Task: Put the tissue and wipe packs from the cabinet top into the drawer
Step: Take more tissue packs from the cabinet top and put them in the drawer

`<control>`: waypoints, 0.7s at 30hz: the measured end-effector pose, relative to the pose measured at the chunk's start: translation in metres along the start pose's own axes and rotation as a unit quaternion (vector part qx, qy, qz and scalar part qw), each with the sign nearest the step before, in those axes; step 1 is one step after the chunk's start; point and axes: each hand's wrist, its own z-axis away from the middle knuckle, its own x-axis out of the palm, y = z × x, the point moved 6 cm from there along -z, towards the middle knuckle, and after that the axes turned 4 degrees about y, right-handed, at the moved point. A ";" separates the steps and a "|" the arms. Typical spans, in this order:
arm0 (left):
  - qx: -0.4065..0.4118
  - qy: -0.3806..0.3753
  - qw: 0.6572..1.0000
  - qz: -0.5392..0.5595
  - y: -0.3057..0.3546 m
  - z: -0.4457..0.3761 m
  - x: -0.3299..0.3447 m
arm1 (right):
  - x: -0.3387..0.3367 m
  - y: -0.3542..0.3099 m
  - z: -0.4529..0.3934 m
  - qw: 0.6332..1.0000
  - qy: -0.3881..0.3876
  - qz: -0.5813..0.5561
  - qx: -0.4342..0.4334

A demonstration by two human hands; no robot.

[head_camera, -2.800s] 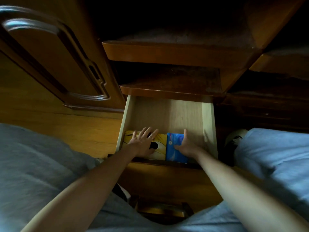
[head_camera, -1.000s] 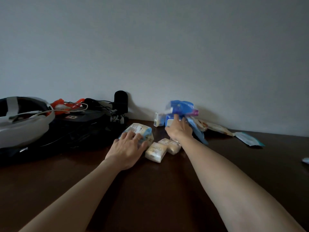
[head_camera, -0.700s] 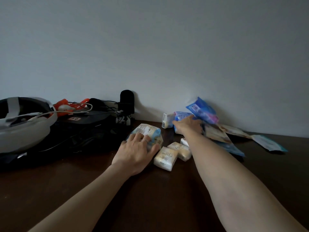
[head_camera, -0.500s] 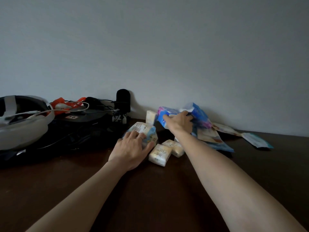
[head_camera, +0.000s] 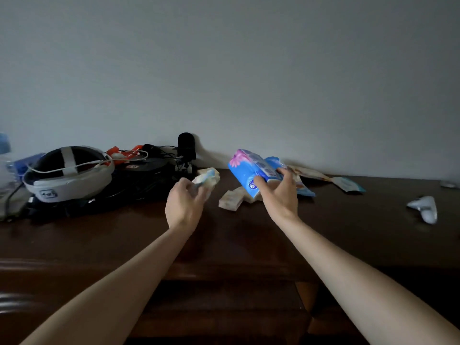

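— Running across the whole lower view, the dark cabinet top [head_camera: 348, 235] carries everything, I take it?

— Yes. On its left a white and black headset [head_camera: 68, 174] sits on a heap of black gear and cables, likely parked there out of the way. It is no part of the job.

— And the packs?

— The biggest is the blue wipe pack [head_camera: 251, 170], lifted clear of the wood. The right hand [head_camera: 280, 195] clasps it from below, thumb on the near face and fingers curled over the far edge, probably because a soft, slack pack sags unless it is cradled.

— The left?

— The left hand [head_camera: 185, 205] is closed around a small pale tissue pack [head_camera: 207, 178], raised just above the surface. One pack in each hand would halve the trips down to the drawer, which is out of view here.

— What is left lying?

— Two small cream tissue packs [head_camera: 231, 200] lie between the hands, touching each other. Flat sachets [head_camera: 313, 173] lie against the wall behind the right hand, one with a teal end [head_camera: 349, 185]. Far right lies a crumpled silver wrapper [head_camera: 424, 207]; whether that belongs with the packs I cannot tell.

— So several loads remain?

— I judge so: at least the cream pair and the sachets.
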 end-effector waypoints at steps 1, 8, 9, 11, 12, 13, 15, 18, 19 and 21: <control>-0.042 0.006 0.997 0.067 0.004 0.012 -0.009 | -0.007 0.000 0.012 0.999 -0.003 -0.037 0.006; -0.188 -0.138 0.865 0.444 0.043 0.161 -0.044 | -0.060 -0.009 0.154 0.941 0.000 -0.338 0.009; -0.200 -0.186 0.841 0.467 0.040 0.191 -0.045 | -0.067 -0.001 0.182 0.936 0.003 -0.353 -0.006; -0.229 -0.262 0.792 0.502 0.021 0.247 -0.047 | -0.079 0.026 0.240 0.930 0.007 -0.366 -0.025; -0.251 -0.297 0.765 0.514 0.008 0.270 -0.047 | -0.086 0.043 0.266 0.930 0.011 -0.365 -0.031; -0.274 -0.331 0.736 0.522 -0.005 0.293 -0.047 | -0.091 0.062 0.288 0.935 0.009 -0.353 -0.034; -0.323 -0.380 0.687 0.528 -0.029 0.336 -0.047 | -0.099 0.097 0.328 0.955 -0.026 -0.292 -0.044; -0.376 -0.420 0.667 0.488 -0.071 0.395 -0.046 | -0.097 0.143 0.377 0.965 -0.154 -0.205 -0.056; -0.388 -0.429 0.679 0.453 -0.088 0.411 -0.045 | -0.094 0.160 0.391 0.962 -0.202 -0.178 -0.042; -0.429 -0.407 0.711 0.381 -0.127 0.433 -0.044 | -0.086 0.190 0.411 0.949 -0.279 -0.147 0.034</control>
